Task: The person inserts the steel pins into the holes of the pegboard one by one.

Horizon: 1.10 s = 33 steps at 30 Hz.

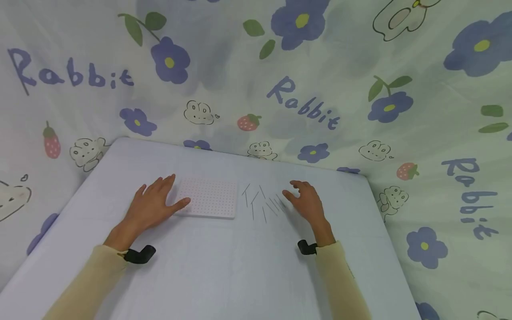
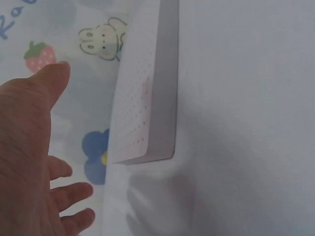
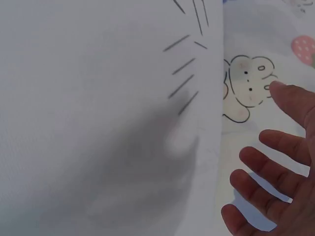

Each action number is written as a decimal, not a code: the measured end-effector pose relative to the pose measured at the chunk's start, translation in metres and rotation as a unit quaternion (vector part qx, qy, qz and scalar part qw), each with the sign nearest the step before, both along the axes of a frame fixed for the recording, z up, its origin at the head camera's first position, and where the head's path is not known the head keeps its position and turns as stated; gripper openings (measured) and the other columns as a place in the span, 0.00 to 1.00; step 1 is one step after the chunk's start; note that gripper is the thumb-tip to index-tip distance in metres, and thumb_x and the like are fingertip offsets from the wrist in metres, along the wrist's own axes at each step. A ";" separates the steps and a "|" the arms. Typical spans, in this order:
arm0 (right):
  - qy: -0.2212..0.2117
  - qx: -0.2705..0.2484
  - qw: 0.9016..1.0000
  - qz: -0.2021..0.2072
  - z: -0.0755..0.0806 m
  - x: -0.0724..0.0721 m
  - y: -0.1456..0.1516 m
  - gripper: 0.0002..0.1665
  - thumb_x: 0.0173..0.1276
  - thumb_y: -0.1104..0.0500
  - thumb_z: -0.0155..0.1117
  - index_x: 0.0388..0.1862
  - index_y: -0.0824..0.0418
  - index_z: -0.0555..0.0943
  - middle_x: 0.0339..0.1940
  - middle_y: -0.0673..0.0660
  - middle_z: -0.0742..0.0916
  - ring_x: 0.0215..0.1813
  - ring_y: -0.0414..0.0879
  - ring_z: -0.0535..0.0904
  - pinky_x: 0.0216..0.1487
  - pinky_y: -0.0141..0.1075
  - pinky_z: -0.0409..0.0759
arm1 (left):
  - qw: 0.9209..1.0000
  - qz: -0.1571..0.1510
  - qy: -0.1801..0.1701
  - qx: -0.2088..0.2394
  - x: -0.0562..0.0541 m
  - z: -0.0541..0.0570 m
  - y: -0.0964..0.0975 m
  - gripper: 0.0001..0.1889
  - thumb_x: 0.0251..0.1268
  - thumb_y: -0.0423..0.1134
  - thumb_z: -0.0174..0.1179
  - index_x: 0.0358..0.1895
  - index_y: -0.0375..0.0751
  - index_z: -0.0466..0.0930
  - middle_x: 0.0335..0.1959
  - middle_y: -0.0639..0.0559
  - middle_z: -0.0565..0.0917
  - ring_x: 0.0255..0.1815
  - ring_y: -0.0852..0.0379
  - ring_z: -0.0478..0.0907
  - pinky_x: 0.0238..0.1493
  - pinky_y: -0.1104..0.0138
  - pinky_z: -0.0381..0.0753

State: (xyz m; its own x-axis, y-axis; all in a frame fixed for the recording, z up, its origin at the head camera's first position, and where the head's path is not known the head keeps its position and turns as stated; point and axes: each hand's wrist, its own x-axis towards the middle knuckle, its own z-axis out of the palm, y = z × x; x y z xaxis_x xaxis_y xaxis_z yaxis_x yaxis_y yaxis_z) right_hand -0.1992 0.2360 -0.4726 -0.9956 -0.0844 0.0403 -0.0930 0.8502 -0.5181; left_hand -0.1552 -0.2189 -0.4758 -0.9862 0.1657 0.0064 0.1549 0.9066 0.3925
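Note:
A white board with rows of small holes (image 1: 208, 198) lies flat on the table, its thick side (image 2: 164, 83) showing in the left wrist view. My left hand (image 1: 150, 202) hovers at the board's left end, fingers spread and nothing in them; its thumb overlaps the board's edge in the head view. Several thin dark needle-like sticks (image 1: 258, 202) lie scattered right of the board, and they show again as short dark sticks (image 3: 183, 86) in the right wrist view. Just right of them is my right hand (image 1: 306, 200), held above the table with relaxed, empty fingers.
The white-covered table (image 1: 208, 275) reaches back to a hanging cloth (image 1: 224, 80) printed with flowers, rabbits and strawberries. Black straps with small mounts (image 1: 140, 254) sit on both wrists, by the cream sleeves. Hand shadows fall on the tabletop.

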 end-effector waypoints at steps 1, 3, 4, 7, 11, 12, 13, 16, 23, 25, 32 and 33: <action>-0.008 -0.006 1.000 0.000 -0.002 -0.001 -0.001 0.34 0.72 0.39 0.62 0.68 0.58 0.77 0.59 0.61 0.83 0.59 0.58 0.79 0.55 0.54 0.79 | 1.000 0.000 -0.007 -0.001 0.001 -0.001 0.001 0.56 0.65 0.76 0.49 0.79 0.32 0.51 0.76 0.29 0.60 0.78 0.30 0.51 0.73 0.33 0.42; -0.023 -0.014 1.000 -0.002 -0.006 -0.002 -0.003 0.32 0.72 0.40 0.63 0.66 0.59 0.78 0.55 0.59 0.85 0.55 0.56 0.81 0.51 0.51 0.80 | 1.000 0.000 -0.018 -0.003 0.004 -0.004 0.002 0.57 0.63 0.77 0.49 0.79 0.31 0.51 0.76 0.29 0.59 0.78 0.30 0.51 0.73 0.33 0.42; -0.030 -0.019 0.999 -0.005 -0.009 -0.002 -0.004 0.31 0.72 0.41 0.64 0.65 0.58 0.79 0.53 0.59 0.85 0.54 0.55 0.81 0.49 0.49 0.81 | 1.000 -0.001 -0.022 -0.005 0.005 -0.005 0.002 0.58 0.62 0.77 0.50 0.79 0.30 0.51 0.76 0.28 0.59 0.78 0.30 0.51 0.73 0.33 0.42; -0.046 -0.043 0.998 -0.016 -0.015 -0.002 -0.007 0.28 0.70 0.44 0.67 0.62 0.58 0.81 0.47 0.56 0.86 0.49 0.52 0.82 0.44 0.45 0.82 | 1.000 -0.004 -0.028 -0.007 0.007 -0.007 0.005 0.59 0.61 0.77 0.51 0.78 0.28 0.51 0.76 0.27 0.58 0.77 0.29 0.51 0.73 0.32 0.42; -0.062 -0.071 0.995 -0.033 -0.021 -0.003 -0.010 0.24 0.69 0.47 0.69 0.59 0.58 0.83 0.44 0.55 0.87 0.43 0.49 0.82 0.40 0.41 0.80 | 1.000 -0.003 -0.026 -0.008 0.007 -0.011 0.007 0.60 0.60 0.78 0.52 0.78 0.27 0.51 0.76 0.26 0.59 0.77 0.28 0.51 0.72 0.32 0.43; -0.065 -0.076 0.994 -0.038 -0.022 -0.003 -0.011 0.24 0.68 0.48 0.69 0.58 0.58 0.83 0.43 0.55 0.87 0.42 0.49 0.81 0.39 0.41 0.80 | 1.000 -0.004 -0.026 -0.009 0.006 -0.012 0.007 0.61 0.60 0.78 0.52 0.78 0.26 0.51 0.76 0.26 0.59 0.77 0.28 0.51 0.72 0.32 0.43; -0.068 -0.082 0.993 -0.044 -0.023 -0.003 -0.012 0.23 0.68 0.49 0.70 0.57 0.58 0.84 0.43 0.56 0.87 0.41 0.49 0.81 0.39 0.40 0.80 | 1.000 -0.004 -0.026 -0.008 0.006 -0.012 0.008 0.61 0.60 0.78 0.52 0.78 0.26 0.51 0.76 0.25 0.59 0.77 0.28 0.52 0.72 0.31 0.43; -0.077 -0.092 0.991 -0.060 -0.025 -0.003 -0.015 0.20 0.68 0.51 0.70 0.55 0.59 0.85 0.42 0.57 0.87 0.40 0.49 0.80 0.39 0.41 0.80 | 1.000 -0.005 -0.027 -0.009 0.007 -0.016 0.010 0.61 0.59 0.78 0.53 0.77 0.26 0.52 0.75 0.25 0.59 0.77 0.27 0.52 0.71 0.31 0.44; -0.064 -0.107 0.987 -0.099 -0.034 -0.003 -0.020 0.14 0.65 0.55 0.71 0.47 0.59 0.87 0.40 0.57 0.87 0.42 0.51 0.80 0.44 0.43 0.78 | 1.000 -0.006 -0.030 -0.007 0.007 -0.022 0.013 0.63 0.56 0.79 0.55 0.77 0.25 0.52 0.76 0.27 0.60 0.77 0.27 0.51 0.71 0.30 0.44; -0.060 -0.112 0.986 -0.104 -0.037 -0.003 -0.021 0.13 0.65 0.56 0.72 0.46 0.59 0.88 0.39 0.56 0.87 0.41 0.51 0.80 0.43 0.43 0.78 | 1.000 -0.008 -0.029 -0.008 0.007 -0.023 0.014 0.63 0.56 0.79 0.55 0.77 0.25 0.52 0.76 0.27 0.60 0.77 0.27 0.51 0.71 0.30 0.44; -0.055 -0.122 0.984 -0.115 -0.045 -0.005 -0.024 0.12 0.64 0.56 0.74 0.43 0.60 0.87 0.34 0.55 0.85 0.37 0.48 0.78 0.37 0.38 0.76 | 0.999 -0.019 -0.030 -0.012 0.009 -0.024 0.015 0.64 0.55 0.79 0.55 0.77 0.25 0.51 0.76 0.28 0.59 0.77 0.27 0.51 0.71 0.30 0.44; -0.053 -0.123 0.984 -0.116 -0.046 -0.005 -0.024 0.12 0.64 0.56 0.74 0.43 0.60 0.86 0.34 0.55 0.85 0.36 0.48 0.78 0.37 0.38 0.76 | 0.999 -0.020 -0.030 -0.012 0.010 -0.025 0.016 0.64 0.55 0.79 0.55 0.77 0.25 0.51 0.76 0.28 0.59 0.77 0.27 0.52 0.71 0.30 0.45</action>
State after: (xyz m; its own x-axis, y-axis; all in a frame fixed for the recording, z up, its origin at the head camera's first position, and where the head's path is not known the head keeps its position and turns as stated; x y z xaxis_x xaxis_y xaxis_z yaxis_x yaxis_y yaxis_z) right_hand -0.2043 0.2118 -0.5182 -0.9866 0.1448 -0.0750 0.1550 0.6891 -0.7079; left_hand -0.1454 -0.2033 -0.5005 -0.9771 0.2054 -0.0562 0.1692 0.9089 0.3811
